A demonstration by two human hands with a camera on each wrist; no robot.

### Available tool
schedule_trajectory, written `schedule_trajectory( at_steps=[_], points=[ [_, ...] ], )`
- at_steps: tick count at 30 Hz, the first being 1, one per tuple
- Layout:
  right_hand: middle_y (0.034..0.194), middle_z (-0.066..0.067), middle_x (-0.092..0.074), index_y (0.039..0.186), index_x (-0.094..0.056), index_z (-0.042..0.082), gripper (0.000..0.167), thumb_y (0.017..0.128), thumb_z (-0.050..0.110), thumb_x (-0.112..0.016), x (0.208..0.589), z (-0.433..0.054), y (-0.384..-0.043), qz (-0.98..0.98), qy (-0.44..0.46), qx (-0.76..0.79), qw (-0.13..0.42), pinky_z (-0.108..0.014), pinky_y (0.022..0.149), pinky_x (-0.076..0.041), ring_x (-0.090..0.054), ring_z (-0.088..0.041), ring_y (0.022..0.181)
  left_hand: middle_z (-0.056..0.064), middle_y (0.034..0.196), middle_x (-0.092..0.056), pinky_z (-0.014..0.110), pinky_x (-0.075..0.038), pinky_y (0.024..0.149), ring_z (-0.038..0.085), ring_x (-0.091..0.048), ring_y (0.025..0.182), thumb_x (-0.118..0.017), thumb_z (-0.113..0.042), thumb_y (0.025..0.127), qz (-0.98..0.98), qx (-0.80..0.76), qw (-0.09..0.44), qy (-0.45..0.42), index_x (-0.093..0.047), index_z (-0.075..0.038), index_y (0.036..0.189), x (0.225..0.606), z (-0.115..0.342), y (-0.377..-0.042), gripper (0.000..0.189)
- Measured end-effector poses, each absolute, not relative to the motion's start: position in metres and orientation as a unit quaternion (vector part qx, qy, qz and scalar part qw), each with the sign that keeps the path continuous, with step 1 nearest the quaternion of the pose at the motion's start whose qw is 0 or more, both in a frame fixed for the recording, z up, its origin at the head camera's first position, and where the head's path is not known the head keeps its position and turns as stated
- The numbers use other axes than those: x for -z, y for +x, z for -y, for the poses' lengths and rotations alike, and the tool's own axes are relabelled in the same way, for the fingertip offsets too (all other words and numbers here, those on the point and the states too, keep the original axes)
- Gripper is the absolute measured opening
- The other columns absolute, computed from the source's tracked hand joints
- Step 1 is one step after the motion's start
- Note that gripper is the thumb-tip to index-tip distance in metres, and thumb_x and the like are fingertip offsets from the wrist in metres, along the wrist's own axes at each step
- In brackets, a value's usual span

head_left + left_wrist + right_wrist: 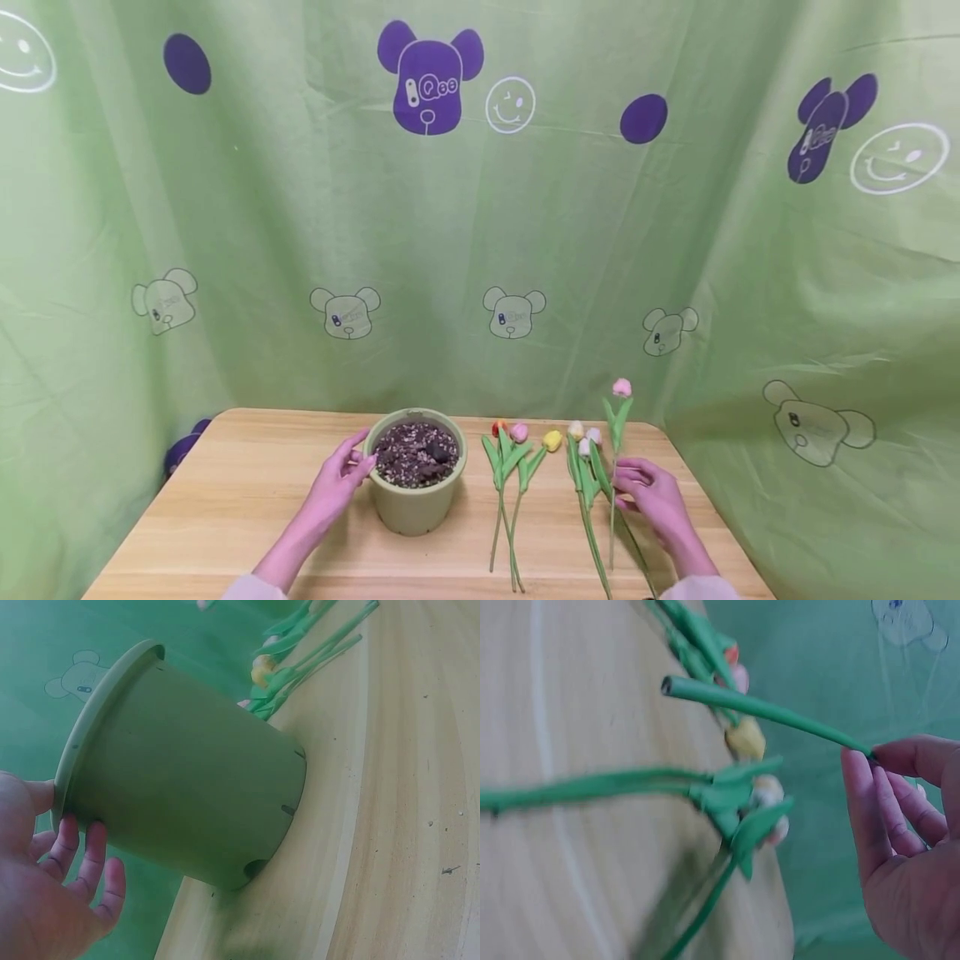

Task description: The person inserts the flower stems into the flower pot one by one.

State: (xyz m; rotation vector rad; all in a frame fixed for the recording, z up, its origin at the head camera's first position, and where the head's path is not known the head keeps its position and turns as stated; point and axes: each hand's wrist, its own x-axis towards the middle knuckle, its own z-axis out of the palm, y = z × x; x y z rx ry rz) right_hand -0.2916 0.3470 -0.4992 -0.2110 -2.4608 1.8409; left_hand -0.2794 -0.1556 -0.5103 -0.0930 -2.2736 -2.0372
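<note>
My left hand [339, 482] grips the rim of a green flowerpot [414, 510], thumb over the edge and fingers against the outer wall. Dark soil [408, 454] fills the pot nearly to its rim. Between thumb and fingertips, my right hand [651, 496] pinches the stem of a pink artificial tulip [622, 388]. That tulip stands upright above the table, its bare stem end [676, 688] pointing down in the head view. Close beside the right hand lie several pale tulips [585, 467] with green leaves.
Red, pink and yellow tulips [517, 467] lie between the pot and the pale ones, stems crossing toward the near edge. All rest on a wooden table [247, 492]. A green curtain [450, 217] with printed bear heads hangs behind and at both sides.
</note>
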Motion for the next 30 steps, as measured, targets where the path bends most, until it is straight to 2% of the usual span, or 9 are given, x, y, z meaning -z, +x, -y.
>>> schedule_trajectory(
  at_steps=[5,14,19,23,30],
  points=[
    [0.111,-0.006,-0.073,0.143,-0.049,-0.006,0.05,0.097,0.001,-0.066,0.487,-0.322,-0.296,0.784,-0.053,-0.617,0.042,-0.032,0.081,-0.063,-0.07,-0.011,0.089,0.011,0.105,-0.059,0.024,-0.053,0.08,0.012,-0.058,0.086,-0.062,-0.008,0.101,0.741,0.669,0.041,-0.03,-0.041,-0.005,0.157,0.511,0.156,-0.279,0.06],
    [0.103,-0.002,-0.071,0.14,-0.053,-0.004,0.047,0.095,-0.003,-0.067,0.465,-0.275,-0.307,0.753,-0.029,-0.655,0.063,-0.03,0.077,-0.063,-0.07,-0.011,0.089,0.011,0.106,-0.06,0.025,-0.053,0.081,0.01,-0.058,0.085,-0.061,-0.009,0.102,0.747,0.663,0.042,-0.032,-0.039,-0.004,0.157,0.513,0.158,-0.281,0.06],
    [0.111,-0.011,-0.069,0.137,-0.055,0.0,0.045,0.094,-0.004,-0.067,0.456,-0.249,-0.313,0.746,-0.012,-0.663,0.067,-0.036,0.082,-0.063,-0.07,-0.014,0.091,0.011,0.106,-0.06,0.024,-0.053,0.081,0.009,-0.058,0.085,-0.061,-0.01,0.102,0.749,0.661,0.041,-0.029,-0.039,-0.004,0.157,0.513,0.158,-0.281,0.06],
    [0.115,-0.017,-0.067,0.135,-0.056,0.001,0.044,0.093,-0.006,-0.067,0.452,-0.229,-0.317,0.738,0.004,-0.671,0.071,-0.036,0.081,-0.063,-0.069,-0.015,0.089,0.011,0.106,-0.06,0.026,-0.054,0.082,0.01,-0.059,0.085,-0.061,-0.01,0.102,0.75,0.659,0.041,-0.029,-0.039,-0.004,0.157,0.513,0.158,-0.281,0.06],
    [0.111,-0.016,-0.067,0.133,-0.056,0.001,0.044,0.092,-0.008,-0.067,0.44,-0.201,-0.321,0.71,0.026,-0.7,0.072,-0.031,0.076,-0.063,-0.07,-0.017,0.088,0.01,0.106,-0.059,0.026,-0.053,0.082,0.011,-0.058,0.086,-0.061,-0.01,0.102,0.748,0.662,0.04,-0.028,-0.039,-0.005,0.158,0.513,0.156,-0.28,0.06]
  ],
)
